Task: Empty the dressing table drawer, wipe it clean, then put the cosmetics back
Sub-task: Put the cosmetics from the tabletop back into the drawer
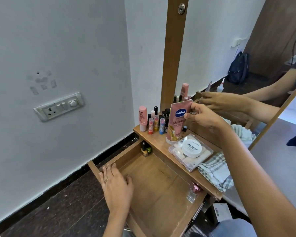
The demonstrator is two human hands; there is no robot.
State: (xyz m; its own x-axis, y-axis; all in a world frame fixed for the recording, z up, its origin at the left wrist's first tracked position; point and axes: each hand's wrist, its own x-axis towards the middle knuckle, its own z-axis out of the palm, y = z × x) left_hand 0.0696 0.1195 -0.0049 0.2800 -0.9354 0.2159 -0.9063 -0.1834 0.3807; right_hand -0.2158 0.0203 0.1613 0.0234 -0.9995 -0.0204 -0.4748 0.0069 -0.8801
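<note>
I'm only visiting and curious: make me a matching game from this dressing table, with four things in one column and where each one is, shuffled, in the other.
Things
1. pink Vaseline lotion tube
2. white round nail-polish tub
3. clear glass bottle with shiny pink cap
4. grey-and-white checked cloth

Places
A. inside the open wooden drawer
B. upright, pinched at its top by the right hand
C. lying at the end of the wooden tabletop nearest the person
D. on top of a clear flat plastic box

Pairs: 1-B, 2-D, 3-A, 4-C.
</note>
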